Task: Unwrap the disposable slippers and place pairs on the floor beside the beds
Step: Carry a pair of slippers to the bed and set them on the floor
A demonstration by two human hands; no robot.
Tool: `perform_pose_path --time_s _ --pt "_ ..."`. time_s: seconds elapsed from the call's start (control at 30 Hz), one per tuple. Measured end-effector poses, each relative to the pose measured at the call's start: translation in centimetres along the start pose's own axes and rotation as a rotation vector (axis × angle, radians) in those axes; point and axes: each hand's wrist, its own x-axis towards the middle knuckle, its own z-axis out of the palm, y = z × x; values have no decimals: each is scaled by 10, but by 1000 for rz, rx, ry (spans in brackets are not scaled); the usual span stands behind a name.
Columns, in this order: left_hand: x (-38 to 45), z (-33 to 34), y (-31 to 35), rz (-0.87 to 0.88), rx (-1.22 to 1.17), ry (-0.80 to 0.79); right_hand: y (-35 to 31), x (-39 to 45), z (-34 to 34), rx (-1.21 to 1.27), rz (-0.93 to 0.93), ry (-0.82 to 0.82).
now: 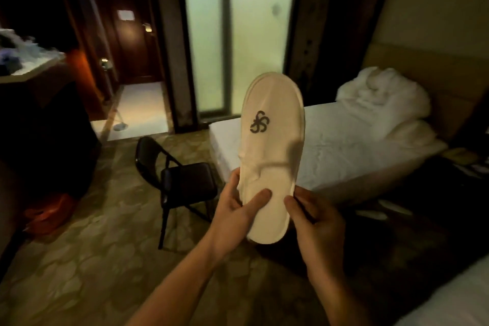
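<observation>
Black folding chair point(182, 182), standing on patterned carpet point(87, 259). Crumpled white duvet point(383, 92), heaped at the headboard point(434, 74). Frosted glass panels point(238, 34) in dark frames. Dark wooden door point(132, 34) down a tiled entry. Orange bag point(50, 214) on the floor at left. Cluttered counter point(26, 61), upper left.

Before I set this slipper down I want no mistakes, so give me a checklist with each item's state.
1. Wrapper off the slipper: ok, none visible on it.
2. Hold secure: ok, left hand and right hand both grip the heel end.
3. Its partner at hand: cannot tell, only one is in view.
4. Floor beside the bed free: cannot tell, too dark.
5. Folding chair clear of the path: ok, it stands to the left.
</observation>
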Motion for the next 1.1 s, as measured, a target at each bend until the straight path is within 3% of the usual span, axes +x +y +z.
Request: perform_pose_path --time_s 0.2,0.57,0.7,1.1 --pt "100 30 -22 -74 -36 -226 28 73 -6 -46 19 219" --pt "287 144 -72 -102 -75 -660 81 219 -53 -87 -12 634" --pt "332 185 -94 -128 -52 -791 97 249 -71 -141 2 795" --pt "434 273 -163 -304 -35 -1429 153 308 -55 -263 29 1425"
